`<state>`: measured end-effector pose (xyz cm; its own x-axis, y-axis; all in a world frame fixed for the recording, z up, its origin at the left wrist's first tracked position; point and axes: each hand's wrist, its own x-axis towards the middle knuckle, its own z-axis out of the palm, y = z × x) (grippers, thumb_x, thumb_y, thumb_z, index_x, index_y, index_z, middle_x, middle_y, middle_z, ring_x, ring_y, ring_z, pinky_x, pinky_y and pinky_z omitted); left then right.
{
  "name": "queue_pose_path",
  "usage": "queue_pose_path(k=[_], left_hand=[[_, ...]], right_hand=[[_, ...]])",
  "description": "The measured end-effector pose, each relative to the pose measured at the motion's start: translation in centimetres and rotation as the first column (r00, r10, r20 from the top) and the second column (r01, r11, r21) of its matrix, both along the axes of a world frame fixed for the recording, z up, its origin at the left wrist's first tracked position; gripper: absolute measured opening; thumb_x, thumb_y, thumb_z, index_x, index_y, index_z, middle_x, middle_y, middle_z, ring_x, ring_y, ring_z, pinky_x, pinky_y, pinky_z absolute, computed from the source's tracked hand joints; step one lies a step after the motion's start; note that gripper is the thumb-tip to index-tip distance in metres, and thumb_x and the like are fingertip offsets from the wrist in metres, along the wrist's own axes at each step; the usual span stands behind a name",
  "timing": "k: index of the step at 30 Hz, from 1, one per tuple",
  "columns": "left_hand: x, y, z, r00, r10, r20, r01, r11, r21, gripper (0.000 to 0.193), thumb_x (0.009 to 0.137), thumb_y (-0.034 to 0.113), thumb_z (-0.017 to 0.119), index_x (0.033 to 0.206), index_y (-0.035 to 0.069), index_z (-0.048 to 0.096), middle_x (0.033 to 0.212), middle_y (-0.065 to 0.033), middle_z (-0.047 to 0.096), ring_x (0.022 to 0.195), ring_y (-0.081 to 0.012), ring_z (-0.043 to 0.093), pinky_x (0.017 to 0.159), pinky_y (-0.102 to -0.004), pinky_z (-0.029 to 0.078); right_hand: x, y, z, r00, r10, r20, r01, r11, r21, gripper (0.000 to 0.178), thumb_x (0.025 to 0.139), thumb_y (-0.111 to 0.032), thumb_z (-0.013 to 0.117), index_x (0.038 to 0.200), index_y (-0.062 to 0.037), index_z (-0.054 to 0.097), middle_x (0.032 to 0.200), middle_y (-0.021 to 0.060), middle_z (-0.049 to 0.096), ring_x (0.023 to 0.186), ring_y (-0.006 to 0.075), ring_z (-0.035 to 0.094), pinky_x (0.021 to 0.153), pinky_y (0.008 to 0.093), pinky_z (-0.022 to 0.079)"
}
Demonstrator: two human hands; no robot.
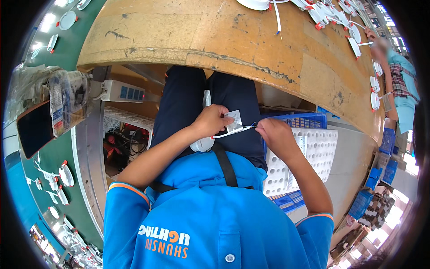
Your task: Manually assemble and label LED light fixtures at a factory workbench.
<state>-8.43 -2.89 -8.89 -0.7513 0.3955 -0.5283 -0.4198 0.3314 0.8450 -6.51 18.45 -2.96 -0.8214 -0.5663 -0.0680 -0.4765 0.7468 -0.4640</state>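
Observation:
My left hand [211, 121] is closed over my lap, its thumb and fingers gripping a small pale grey, square-faced box [234, 120]. Just below that hand, a round white downlight [202, 144] rests against my lap, partly hidden by the wrist. To the right, my right hand [271, 132] pinches the end of a thin wire [249, 126] that runs to the box. A bluish strand shows near those fingertips. A white strip lies between my thighs beyond the left hand.
The worn wooden table [201, 36] curves in front of my knees, with several white downlights [318, 15] at its far right. A power strip [123, 91] hangs under it. A white perforated foam tray [313, 152] sits in a blue crate at right. A green conveyor [67, 130] and a phone [36, 127] are left; another person stands far right.

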Motion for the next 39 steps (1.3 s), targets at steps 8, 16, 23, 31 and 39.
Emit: queue_pose_path(k=[8,16,23,31,39], left_hand=[[0.0,0.0,-0.8,1.000,-0.013,-0.001,0.013,1.000,0.026,0.016,0.080,0.014,0.059,0.085,-0.002,0.061,0.063,-0.0028,0.057,0.053,-0.0055,0.051,0.044,-0.0201,0.041],[-0.2,-0.4,-1.3,0.999,0.017,0.049,-0.021,0.996,0.086,0.015,0.081,0.015,0.059,0.083,0.000,0.061,0.063,-0.0011,0.056,0.054,-0.0046,0.051,0.045,-0.0186,0.040],[-0.4,-0.7,-0.8,0.997,0.028,0.070,-0.033,0.997,0.067,0.014,0.081,0.015,0.059,0.082,0.001,0.060,0.063,-0.0005,0.056,0.056,-0.0050,0.052,0.046,-0.0190,0.041],[-0.6,-0.7,-1.2,0.996,0.007,0.084,-0.008,1.000,0.016,0.014,0.080,0.015,0.059,0.082,0.001,0.060,0.064,-0.0014,0.057,0.057,-0.0057,0.052,0.048,-0.0196,0.042],[-0.8,-1.1,-0.8,0.993,-0.074,0.086,0.054,0.975,0.215,0.017,0.075,0.017,0.066,0.082,0.002,0.064,0.067,-0.0014,0.061,0.057,-0.0055,0.053,0.049,-0.0185,0.040]], right_hand=[[-0.1,0.7,-1.8,0.918,-0.186,0.350,0.269,0.942,-0.203,0.012,0.076,-0.012,0.061,0.076,-0.0004,0.058,0.065,0.0105,0.058,0.060,0.0206,0.055,0.055,0.0278,0.042],[-1.1,0.5,-2.0,0.792,-0.156,0.590,0.327,0.925,-0.195,0.012,0.076,-0.012,0.061,0.078,-0.0001,0.062,0.067,0.0079,0.060,0.059,0.0129,0.054,0.055,0.0252,0.041],[-2.7,0.2,-1.7,0.944,-0.108,0.311,0.182,0.958,-0.220,0.012,0.073,-0.013,0.063,0.075,-0.0016,0.062,0.068,0.0095,0.060,0.059,0.0182,0.055,0.054,0.0270,0.041],[-1.9,-0.4,-1.2,0.865,-0.204,0.459,0.278,0.955,-0.100,0.013,0.072,-0.014,0.064,0.075,-0.0014,0.062,0.064,0.0116,0.058,0.054,0.0190,0.054,0.051,0.0278,0.040],[-2.1,0.0,-2.0,0.856,-0.065,0.513,0.217,0.945,-0.244,0.014,0.072,-0.014,0.066,0.075,-0.0006,0.063,0.061,0.0098,0.058,0.052,0.0129,0.051,0.049,0.0253,0.038]])
